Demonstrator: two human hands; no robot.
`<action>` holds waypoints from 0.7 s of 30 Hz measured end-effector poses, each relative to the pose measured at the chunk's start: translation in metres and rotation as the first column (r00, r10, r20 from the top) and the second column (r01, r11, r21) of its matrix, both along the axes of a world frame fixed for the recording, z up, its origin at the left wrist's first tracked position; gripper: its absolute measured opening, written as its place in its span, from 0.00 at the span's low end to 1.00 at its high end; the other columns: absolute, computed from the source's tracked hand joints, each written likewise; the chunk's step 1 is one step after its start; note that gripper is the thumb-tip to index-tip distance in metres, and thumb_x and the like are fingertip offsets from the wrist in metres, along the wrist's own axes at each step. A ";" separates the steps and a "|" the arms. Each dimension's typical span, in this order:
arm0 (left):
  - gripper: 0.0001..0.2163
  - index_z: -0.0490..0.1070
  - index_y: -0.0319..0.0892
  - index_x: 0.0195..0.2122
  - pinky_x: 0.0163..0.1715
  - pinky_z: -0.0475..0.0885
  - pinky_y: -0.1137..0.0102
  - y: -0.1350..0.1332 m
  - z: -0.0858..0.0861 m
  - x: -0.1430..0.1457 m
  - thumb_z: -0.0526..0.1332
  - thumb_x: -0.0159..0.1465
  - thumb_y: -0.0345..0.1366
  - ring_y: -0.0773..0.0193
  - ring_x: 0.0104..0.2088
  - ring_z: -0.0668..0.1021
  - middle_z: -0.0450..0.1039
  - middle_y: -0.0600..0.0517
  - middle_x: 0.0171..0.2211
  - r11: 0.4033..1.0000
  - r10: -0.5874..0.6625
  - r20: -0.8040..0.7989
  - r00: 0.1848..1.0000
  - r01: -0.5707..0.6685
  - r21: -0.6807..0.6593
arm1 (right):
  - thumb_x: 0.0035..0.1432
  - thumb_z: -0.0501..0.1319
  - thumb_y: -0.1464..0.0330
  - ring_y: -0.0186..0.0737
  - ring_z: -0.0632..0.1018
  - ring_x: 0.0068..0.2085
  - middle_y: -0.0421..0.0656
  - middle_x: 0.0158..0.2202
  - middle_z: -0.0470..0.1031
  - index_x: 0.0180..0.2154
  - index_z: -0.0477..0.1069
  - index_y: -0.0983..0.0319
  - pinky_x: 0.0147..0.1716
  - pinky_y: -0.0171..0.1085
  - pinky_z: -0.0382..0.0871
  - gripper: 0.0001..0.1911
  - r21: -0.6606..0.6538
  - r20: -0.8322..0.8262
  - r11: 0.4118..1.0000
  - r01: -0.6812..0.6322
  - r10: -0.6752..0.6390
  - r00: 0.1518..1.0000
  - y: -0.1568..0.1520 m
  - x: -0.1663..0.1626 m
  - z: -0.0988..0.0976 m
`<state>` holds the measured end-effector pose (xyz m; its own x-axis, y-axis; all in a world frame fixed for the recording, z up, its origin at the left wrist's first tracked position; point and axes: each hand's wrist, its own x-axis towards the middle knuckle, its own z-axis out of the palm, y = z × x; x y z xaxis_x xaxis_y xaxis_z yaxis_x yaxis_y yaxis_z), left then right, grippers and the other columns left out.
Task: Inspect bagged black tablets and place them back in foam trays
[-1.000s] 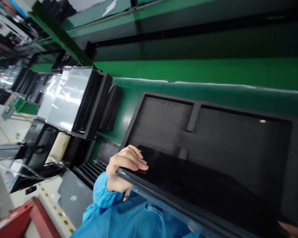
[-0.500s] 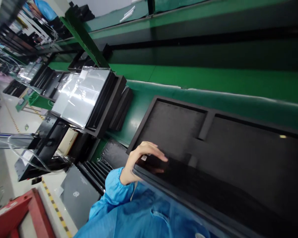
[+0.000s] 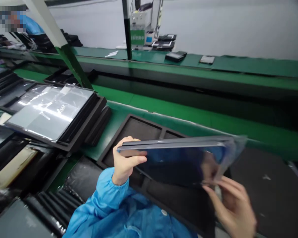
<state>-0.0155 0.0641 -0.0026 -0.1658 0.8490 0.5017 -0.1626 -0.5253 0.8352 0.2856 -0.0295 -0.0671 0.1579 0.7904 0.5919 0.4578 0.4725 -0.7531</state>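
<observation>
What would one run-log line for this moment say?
left hand: grips laptop edge | right hand: holds its clear bag corner | below: black foam tray

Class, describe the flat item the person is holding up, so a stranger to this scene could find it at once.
Start at the green conveyor bench and find the black foam tray on it. Just above it, the left hand and right hand hold a thin laptop edge-on. Unlike the bagged units lying stacked, it is lifted.

A thin, dark, glossy panel (image 3: 178, 158) in a clear film is held near-level at frame centre. It is raised above the black foam tray (image 3: 136, 127).
</observation>
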 end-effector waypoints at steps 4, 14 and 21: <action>0.13 0.76 0.42 0.34 0.33 0.79 0.67 0.003 0.028 0.031 0.80 0.56 0.36 0.66 0.27 0.77 0.73 0.56 0.25 0.959 -0.109 0.016 0.994 0.101 0.265 | 0.63 0.71 0.70 0.39 0.84 0.36 0.43 0.39 0.79 0.45 0.73 0.60 0.37 0.29 0.81 0.11 -0.061 0.004 0.998 -0.012 0.012 1.000 0.010 -0.014 -0.008; 0.16 0.77 0.39 0.40 0.26 0.76 0.67 -0.020 0.028 0.047 0.80 0.55 0.32 0.64 0.24 0.80 0.79 0.53 0.27 0.895 -0.177 -0.194 0.965 0.240 0.376 | 0.69 0.69 0.70 0.48 0.83 0.50 0.50 0.50 0.80 0.65 0.68 0.60 0.49 0.44 0.82 0.26 0.180 -0.188 0.939 -0.292 0.324 0.927 0.002 -0.003 0.094; 0.08 0.78 0.39 0.39 0.21 0.76 0.67 -0.029 0.030 0.041 0.72 0.66 0.37 0.63 0.23 0.81 0.80 0.51 0.28 0.863 -0.139 -0.245 0.959 0.239 0.445 | 0.67 0.65 0.79 0.50 0.83 0.43 0.48 0.44 0.81 0.59 0.75 0.61 0.38 0.48 0.83 0.21 0.214 -0.001 0.929 -0.303 0.310 0.951 -0.001 -0.003 0.110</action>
<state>0.0253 0.0351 0.0279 0.1190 0.5122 0.8506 -0.1565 -0.8363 0.5255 0.2827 -0.0307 0.0425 -0.0496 0.6625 0.7474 0.2414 0.7341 -0.6347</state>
